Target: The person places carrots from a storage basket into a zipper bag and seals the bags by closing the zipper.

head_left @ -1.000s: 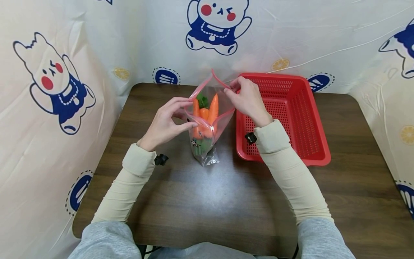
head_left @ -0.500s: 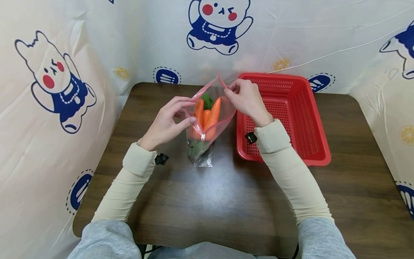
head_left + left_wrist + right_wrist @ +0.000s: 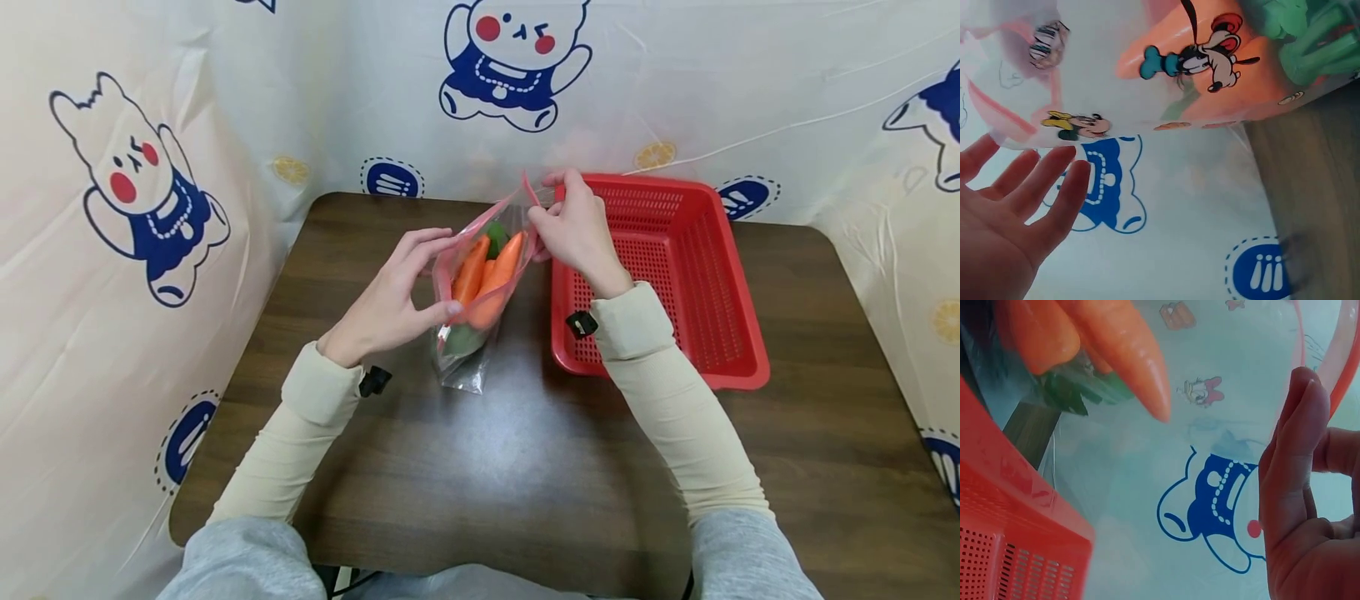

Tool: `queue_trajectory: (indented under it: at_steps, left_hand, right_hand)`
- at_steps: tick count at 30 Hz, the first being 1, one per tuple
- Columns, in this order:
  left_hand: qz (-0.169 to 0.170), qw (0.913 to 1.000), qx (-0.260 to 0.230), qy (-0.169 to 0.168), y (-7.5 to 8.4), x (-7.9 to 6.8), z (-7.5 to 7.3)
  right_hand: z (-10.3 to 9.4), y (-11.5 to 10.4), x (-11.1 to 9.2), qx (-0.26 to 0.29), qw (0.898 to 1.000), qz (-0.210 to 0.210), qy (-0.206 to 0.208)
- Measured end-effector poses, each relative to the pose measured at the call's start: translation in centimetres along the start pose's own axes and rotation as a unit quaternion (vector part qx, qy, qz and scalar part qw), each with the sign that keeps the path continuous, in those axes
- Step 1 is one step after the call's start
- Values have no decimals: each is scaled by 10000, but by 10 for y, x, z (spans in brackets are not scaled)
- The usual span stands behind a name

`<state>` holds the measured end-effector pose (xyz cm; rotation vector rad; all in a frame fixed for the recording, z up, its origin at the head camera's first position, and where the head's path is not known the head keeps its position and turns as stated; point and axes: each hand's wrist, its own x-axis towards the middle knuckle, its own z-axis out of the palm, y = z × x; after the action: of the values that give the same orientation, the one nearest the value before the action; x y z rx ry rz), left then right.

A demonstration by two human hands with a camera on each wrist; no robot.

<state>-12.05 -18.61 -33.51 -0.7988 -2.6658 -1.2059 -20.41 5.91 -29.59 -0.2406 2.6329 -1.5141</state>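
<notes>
A clear zip bag (image 3: 467, 379) with a pink-edged mouth stands over the table, its mouth spread wide. Inside are orange carrots (image 3: 501, 271) with tips upward and green vegetables (image 3: 461, 340) lower down. My right hand (image 3: 581, 229) pinches the far right rim between thumb and fingers. At the left side of the mouth, my left hand (image 3: 390, 304) rests against the bag, fingers along the far edge and thumb at the near edge. In the left wrist view its fingers (image 3: 1063, 194) are loosely extended beside the printed plastic (image 3: 1104, 75).
A red slotted plastic basket (image 3: 750, 333) stands right of the bag, partly under my right forearm. The brown wooden table (image 3: 480, 492) backs onto a white printed curtain (image 3: 337, 100) hanging behind and at both sides.
The bag has tilted: its top leans right and its lower end has shifted a little left, the near rim moving toward my left thumb. My left hand has moved slightly right.
</notes>
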Motion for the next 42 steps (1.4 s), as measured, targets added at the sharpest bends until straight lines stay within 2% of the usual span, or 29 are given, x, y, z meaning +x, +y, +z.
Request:
queue_trajectory:
  at_steps: [5, 9, 14, 18, 24, 27, 31, 35, 42]
  left_hand:
    - [-177, 9982, 493, -283, 11, -13, -2]
    - [-251, 9945, 918, -441, 21, -23, -5]
    - [-272, 9860, 1539, -578, 30, -32, -12]
    - [-166, 9813, 1872, -419, 28, -36, -16]
    - [-244, 9891, 1453, -14, 19, -35, -22]
    - [-289, 9909, 1289, 242, 13, -34, -26]
    - [-548, 9889, 1271, 541, 3, -32, -32]
    - [-885, 9881, 1005, 754, -9, -30, -40]
    - [-1453, 9840, 198, 1007, -26, -24, -51]
  right_hand:
    - [1, -2, -1, 353, 9994, 33, 3]
    - [0, -1, -2, 390, 9992, 13, -80]
    - [-2, 1, -1, 37, 9996, -230, -169]
    - [-3, 3, 0, -526, 9971, -496, -241]
    - [-6, -2, -2, -1599, 9849, -514, -407]
    - [-10, -7, -4, -2229, 9733, -440, -334]
    - [-17, -9, -6, -2920, 9558, -313, -143]
    - [-23, -9, -6, -2964, 9545, -291, -173]
    - [-32, -8, -7, -2497, 9655, -464, -581]
